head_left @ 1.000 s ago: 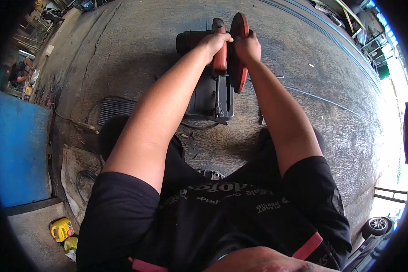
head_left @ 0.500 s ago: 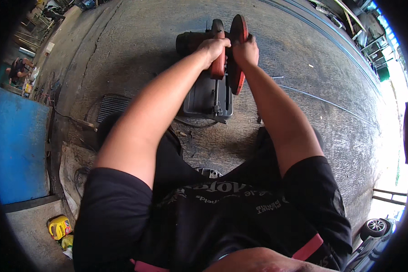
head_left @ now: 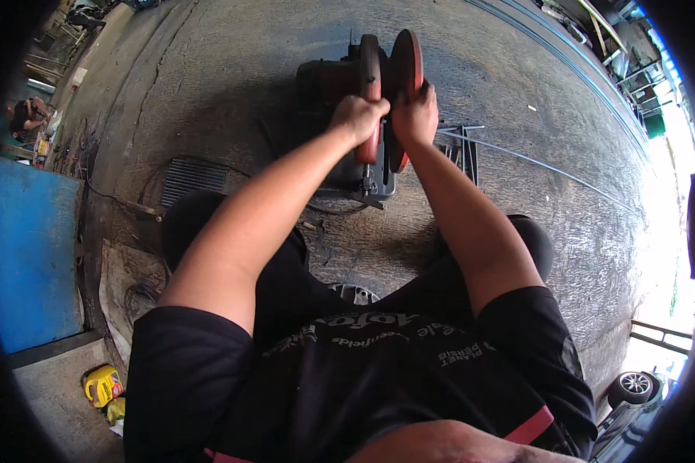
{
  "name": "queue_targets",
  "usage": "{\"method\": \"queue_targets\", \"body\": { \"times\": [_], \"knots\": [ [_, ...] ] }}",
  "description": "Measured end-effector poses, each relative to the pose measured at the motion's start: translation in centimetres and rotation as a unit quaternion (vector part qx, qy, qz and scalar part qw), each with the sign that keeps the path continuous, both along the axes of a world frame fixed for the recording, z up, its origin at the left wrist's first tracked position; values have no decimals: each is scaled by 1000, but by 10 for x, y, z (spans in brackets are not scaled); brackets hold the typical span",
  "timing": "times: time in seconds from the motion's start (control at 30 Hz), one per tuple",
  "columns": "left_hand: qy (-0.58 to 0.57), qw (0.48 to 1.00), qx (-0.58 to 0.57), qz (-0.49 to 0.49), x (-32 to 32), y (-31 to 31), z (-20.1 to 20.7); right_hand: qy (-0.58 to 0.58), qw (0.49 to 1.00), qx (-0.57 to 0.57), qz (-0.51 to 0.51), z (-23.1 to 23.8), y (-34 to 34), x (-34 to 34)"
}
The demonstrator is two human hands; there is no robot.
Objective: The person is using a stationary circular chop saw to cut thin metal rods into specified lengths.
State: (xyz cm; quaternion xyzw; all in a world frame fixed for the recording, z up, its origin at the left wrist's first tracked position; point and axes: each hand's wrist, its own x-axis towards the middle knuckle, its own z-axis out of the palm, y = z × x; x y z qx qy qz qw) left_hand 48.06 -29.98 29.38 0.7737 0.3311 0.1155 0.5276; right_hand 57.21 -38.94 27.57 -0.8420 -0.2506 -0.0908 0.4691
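Observation:
On the ground in front of me stands a chop saw with a dark motor [head_left: 320, 81] and a grey base [head_left: 347, 182]. My left hand [head_left: 355, 120] is closed around its narrow red blade guard [head_left: 369, 65], thumb toward the right. Just right of the guard, a large round disc [head_left: 401, 58], dark on its face with a red rim, stands upright on edge. My right hand [head_left: 415, 116] grips the disc on its right side, some fingers hidden. A narrow gap shows between guard and disc above my hands.
Thin metal rods [head_left: 533, 158] and a small metal frame [head_left: 468, 150] lie right of the saw. A ribbed grey panel [head_left: 193, 181] and cables are at the left. Another person [head_left: 29, 119] crouches far left, beyond a blue panel [head_left: 31, 255]. A yellow jug [head_left: 102, 386] stands lower left.
Both hands have moved nearer to me, the left with the guard's lower end coming down over the base. The disc has shifted slightly nearer. The metal frame at the right shows more now.

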Motion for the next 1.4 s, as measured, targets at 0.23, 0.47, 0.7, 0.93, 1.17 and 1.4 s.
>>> {"method": "queue_targets", "body": {
  "times": [0.23, 0.47, 0.7, 0.93, 1.17, 1.4],
  "knots": [
    [-48, 999, 22, -13, -5, -2, -35, -54, 998, -43, 0, -13, -8, -7],
    [-78, 995, 39, 46, -9, -11, -30, -105, 994, 4, -25, -22, -4, -6],
    [-101, 993, 35, 59, -12, -15, -27, -83, 996, 30, -7, -27, -7, -6],
    [-183, 982, 17, 52, -10, -14, -30, -116, 993, 24, 13, -29, -7, -6],
    [-116, 991, 40, 58, -17, -18, -20, -97, 995, 33, 9, -36, -7, -1],
    [-138, 985, 37, 95, -11, -18, -32, -91, 995, 31, 14, -41, -7, 0]
  ]
}}
